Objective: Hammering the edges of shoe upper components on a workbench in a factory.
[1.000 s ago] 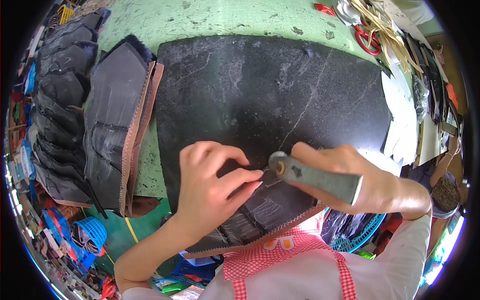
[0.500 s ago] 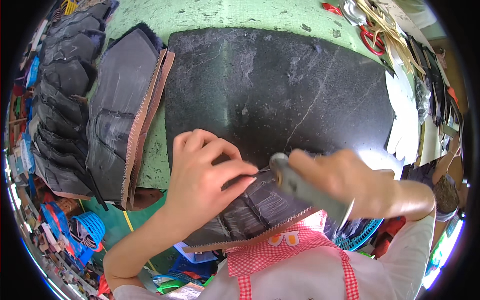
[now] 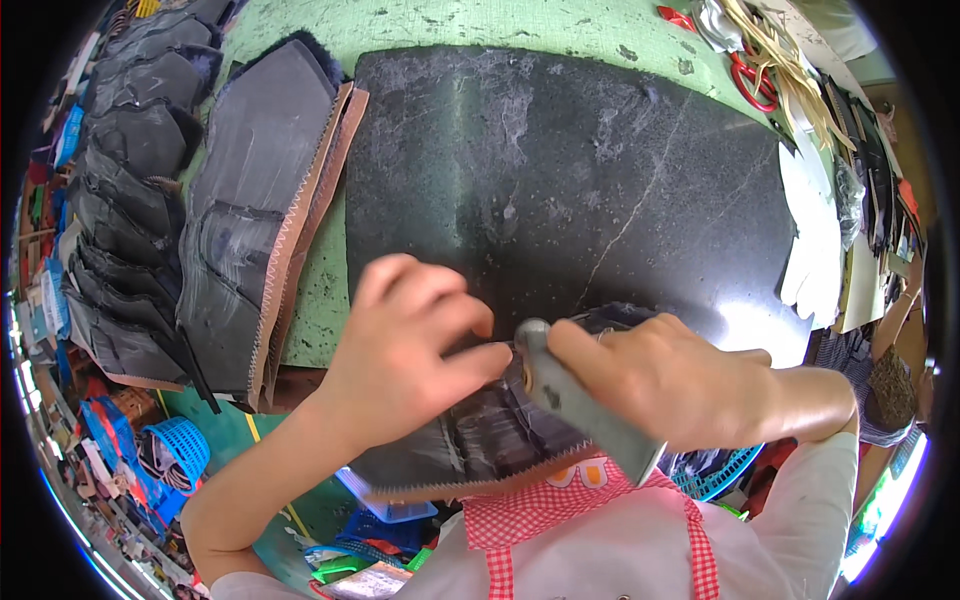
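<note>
My right hand is wrapped around a grey metal hammer with a round face at one end and a flared edge at the other. Its handle is hidden in my fist. Below both hands lies a dark boot upper, with a brown zigzag-stitched strip along its near edge. It overhangs the near side of the black slab. My left hand, a little blurred, has thumb and forefinger pinched on the upper's far edge, close beside the hammer's round face.
Left of the slab, another dark upper with fuzzy lining lies on the green tabletop, beside an overlapping row of similar pieces. Red-handled scissors, tan strips and white sheets sit at right. Blue baskets stand below.
The hammer and my right hand have shifted slightly left and down, bringing the hammer's face nearer my left fingers. My left hand stays at the upper's edge. The whole view has shifted a little.
</note>
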`<state>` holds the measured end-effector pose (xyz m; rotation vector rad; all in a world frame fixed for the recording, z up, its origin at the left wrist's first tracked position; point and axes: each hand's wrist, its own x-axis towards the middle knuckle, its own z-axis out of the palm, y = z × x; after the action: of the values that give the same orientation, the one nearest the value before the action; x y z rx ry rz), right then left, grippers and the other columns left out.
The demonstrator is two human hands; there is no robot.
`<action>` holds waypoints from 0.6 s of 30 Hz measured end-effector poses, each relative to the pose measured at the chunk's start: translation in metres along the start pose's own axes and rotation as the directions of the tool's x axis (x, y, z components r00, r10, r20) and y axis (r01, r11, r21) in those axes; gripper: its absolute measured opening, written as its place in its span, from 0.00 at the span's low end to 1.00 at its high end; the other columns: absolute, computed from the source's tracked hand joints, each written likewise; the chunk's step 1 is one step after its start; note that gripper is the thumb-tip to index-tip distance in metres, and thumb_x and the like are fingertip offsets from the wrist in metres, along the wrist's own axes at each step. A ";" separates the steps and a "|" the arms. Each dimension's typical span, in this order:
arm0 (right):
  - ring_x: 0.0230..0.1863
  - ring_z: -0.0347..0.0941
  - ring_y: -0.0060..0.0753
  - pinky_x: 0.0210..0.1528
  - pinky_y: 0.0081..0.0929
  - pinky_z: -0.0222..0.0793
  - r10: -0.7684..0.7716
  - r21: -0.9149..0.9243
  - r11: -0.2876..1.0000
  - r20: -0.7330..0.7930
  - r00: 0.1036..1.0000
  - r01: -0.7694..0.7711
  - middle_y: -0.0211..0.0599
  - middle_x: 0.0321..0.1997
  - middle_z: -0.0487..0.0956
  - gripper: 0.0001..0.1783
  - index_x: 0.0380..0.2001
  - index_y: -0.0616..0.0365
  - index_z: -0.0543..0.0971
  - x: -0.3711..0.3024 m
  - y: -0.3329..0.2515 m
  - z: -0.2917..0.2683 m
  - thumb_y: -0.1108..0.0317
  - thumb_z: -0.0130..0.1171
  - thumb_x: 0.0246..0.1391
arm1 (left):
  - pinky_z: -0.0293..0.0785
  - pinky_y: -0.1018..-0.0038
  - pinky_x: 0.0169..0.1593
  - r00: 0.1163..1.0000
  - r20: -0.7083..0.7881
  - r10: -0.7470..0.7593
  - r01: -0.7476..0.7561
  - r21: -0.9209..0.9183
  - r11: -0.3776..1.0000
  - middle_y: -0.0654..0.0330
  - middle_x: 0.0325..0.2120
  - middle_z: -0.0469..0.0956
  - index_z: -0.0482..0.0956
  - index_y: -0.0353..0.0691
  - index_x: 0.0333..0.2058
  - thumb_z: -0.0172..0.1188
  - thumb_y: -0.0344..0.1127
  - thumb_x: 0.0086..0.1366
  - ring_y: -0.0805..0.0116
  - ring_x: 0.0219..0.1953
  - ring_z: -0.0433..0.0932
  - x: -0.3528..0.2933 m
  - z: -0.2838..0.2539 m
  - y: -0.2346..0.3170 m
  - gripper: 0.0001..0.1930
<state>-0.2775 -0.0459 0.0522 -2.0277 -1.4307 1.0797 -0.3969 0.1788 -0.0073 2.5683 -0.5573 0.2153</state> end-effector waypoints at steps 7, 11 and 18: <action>0.29 0.82 0.56 0.28 0.49 0.77 -0.026 -0.063 0.998 -0.213 0.977 0.013 0.50 0.25 0.80 0.14 0.45 0.64 0.67 0.000 0.003 -0.006 0.71 0.56 0.60 | 0.66 0.55 0.50 0.999 -0.042 0.010 -0.010 -0.005 1.000 0.69 0.35 0.79 0.86 0.53 0.30 0.75 0.35 0.42 0.60 0.44 0.74 -0.010 0.003 -0.004 0.13; 0.26 0.82 0.56 0.26 0.48 0.77 -0.053 -0.056 0.997 -0.041 0.998 0.050 0.48 0.23 0.80 0.14 0.46 0.64 0.67 0.003 -0.003 0.017 0.70 0.56 0.61 | 0.66 0.55 0.51 0.998 -0.064 0.009 -0.007 0.029 1.000 0.70 0.35 0.79 0.86 0.53 0.29 0.75 0.35 0.41 0.61 0.44 0.74 -0.013 0.000 -0.005 0.13; 0.27 0.82 0.59 0.27 0.50 0.76 -0.062 -0.029 0.998 -0.099 0.993 0.059 0.51 0.24 0.81 0.16 0.44 0.64 0.67 0.006 -0.006 0.014 0.71 0.60 0.57 | 0.65 0.56 0.53 0.997 -0.063 -0.032 0.038 0.106 0.994 0.69 0.36 0.79 0.86 0.52 0.31 0.76 0.37 0.46 0.59 0.45 0.74 -0.023 0.002 0.008 0.12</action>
<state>-0.2910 -0.0389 0.0466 -2.0136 -1.4525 0.9260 -0.4211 0.1791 -0.0108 2.6630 -0.4896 0.3194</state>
